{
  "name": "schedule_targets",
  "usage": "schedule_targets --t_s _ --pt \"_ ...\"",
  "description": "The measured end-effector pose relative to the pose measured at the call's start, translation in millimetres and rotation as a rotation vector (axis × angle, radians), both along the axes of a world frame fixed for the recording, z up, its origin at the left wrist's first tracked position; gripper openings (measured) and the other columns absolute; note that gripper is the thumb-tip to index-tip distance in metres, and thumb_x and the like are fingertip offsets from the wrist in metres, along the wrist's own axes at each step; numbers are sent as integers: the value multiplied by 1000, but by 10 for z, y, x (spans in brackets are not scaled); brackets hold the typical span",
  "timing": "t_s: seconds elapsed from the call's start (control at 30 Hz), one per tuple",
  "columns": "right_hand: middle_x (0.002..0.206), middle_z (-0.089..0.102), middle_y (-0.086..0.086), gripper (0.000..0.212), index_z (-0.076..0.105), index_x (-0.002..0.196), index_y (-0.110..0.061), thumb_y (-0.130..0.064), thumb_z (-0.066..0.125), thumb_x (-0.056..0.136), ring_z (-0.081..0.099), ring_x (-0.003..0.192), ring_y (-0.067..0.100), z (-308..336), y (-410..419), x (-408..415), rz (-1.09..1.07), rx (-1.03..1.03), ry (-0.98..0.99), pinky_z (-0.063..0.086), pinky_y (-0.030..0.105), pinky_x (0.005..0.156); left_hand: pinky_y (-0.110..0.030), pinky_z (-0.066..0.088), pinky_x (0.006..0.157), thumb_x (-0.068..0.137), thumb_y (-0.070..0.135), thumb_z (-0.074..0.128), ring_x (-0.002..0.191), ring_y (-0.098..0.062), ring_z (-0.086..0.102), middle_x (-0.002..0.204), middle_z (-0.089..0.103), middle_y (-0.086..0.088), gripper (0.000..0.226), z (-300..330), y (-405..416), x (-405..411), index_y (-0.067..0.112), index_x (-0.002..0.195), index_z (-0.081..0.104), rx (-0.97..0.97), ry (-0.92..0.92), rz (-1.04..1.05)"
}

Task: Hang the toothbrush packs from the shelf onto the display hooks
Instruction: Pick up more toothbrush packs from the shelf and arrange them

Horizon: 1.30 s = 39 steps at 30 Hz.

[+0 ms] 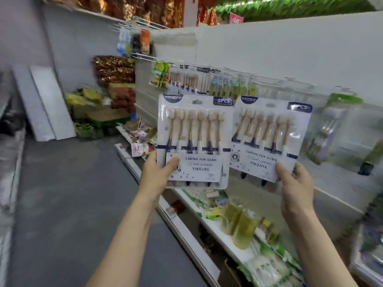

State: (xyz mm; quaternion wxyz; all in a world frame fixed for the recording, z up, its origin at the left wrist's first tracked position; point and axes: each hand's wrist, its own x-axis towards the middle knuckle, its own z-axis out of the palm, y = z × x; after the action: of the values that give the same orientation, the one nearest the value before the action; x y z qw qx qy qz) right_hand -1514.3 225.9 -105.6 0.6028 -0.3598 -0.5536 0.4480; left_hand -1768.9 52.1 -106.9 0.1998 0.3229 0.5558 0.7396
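Note:
My left hand (157,175) grips the lower left corner of a toothbrush pack (194,139), a white and navy blister card with several gold-handled brushes, held upright. More card edges show behind its bottom, so it may be a small stack. My right hand (296,187) pinches the bottom right corner of a second, like pack (269,137), tilted slightly right. Both packs are raised in front of the white display wall. Behind them, similar toothbrush packs (190,79) hang on the display hooks (207,69).
Below runs a white shelf (207,222) with yellow-green bottles (240,222) and green packets. More clear packs hang at right (331,129). The grey aisle floor (68,204) lies to the left, with boxes and sacks (103,108) piled at its far end.

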Motion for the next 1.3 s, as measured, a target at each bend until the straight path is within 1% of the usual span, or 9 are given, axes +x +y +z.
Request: schedule_targets --t_s 0.17,0.3,0.5,0.7,0.83,0.97,1.03,1.17,1.3 --pt "116 72 9 33 61 128 -7 -13 65 96 70 100 18 -93 470 -1271 161 -42 67 59 25 82 -13 53 65 90 11 69 83 -1 71 102 73 3 25 -60 198 -1011 13 114 60 -6 2 107" --pt "107 72 -1 27 61 123 -11 -12 64 96 71 85 3 -49 939 -2384 260 -61 108 55 15 67 -14 53 64 89 9 70 82 -6 71 97 73 4 19 28 604 -1946 18 103 60 -13 10 170" --pt "104 73 0 27 60 123 -9 -9 63 96 72 80 2 231 1667 -3818 327 -64 124 56 15 66 -22 55 73 88 14 72 89 -10 72 101 74 2 22 351 1303 -3227 18 106 61 -45 32 195" --pt "109 72 6 31 60 126 -6 -10 65 95 73 86 9 182 2264 -5008 316 -101 61 56 18 63 -34 56 77 91 15 69 93 -19 71 103 73 -3 20 154 1739 -4431 17 108 59 -72 -35 219" --pt "110 74 7 30 63 124 -7 -12 66 94 73 92 15 173 2591 -5808 259 -102 47 57 21 65 -26 54 72 94 14 64 92 -11 70 103 73 3 17 85 2173 -5332 20 109 59 -38 -39 138" --pt "93 76 0 21 66 116 -10 -16 66 96 68 79 21 172 2821 -6531 151 -85 52 50 30 58 -25 53 79 95 17 62 102 -11 68 110 72 4 25 86 2674 -6236 19 120 59 -25 23 -5" --pt "87 77 -3 16 66 111 -11 -16 65 96 69 77 19 178 2899 -6851 98 -77 73 51 28 59 -21 54 76 96 16 61 99 -7 69 107 73 5 25 151 2920 -6647 19 120 59 -11 43 -85" --pt "98 78 -6 19 65 114 -17 -17 66 95 74 90 11 329 3058 -7299 -19 -86 90 54 28 76 -19 54 71 95 13 61 93 -9 71 104 75 1 22 294 3421 -7242 17 117 60 -8 46 -216" --pt "100 77 -1 16 64 111 -17 -15 66 95 74 91 15 471 3286 -7492 -108 -91 101 56 30 76 -18 52 69 94 16 62 94 -11 71 101 74 0 18 366 3873 -7507 18 112 60 1 55 -314"
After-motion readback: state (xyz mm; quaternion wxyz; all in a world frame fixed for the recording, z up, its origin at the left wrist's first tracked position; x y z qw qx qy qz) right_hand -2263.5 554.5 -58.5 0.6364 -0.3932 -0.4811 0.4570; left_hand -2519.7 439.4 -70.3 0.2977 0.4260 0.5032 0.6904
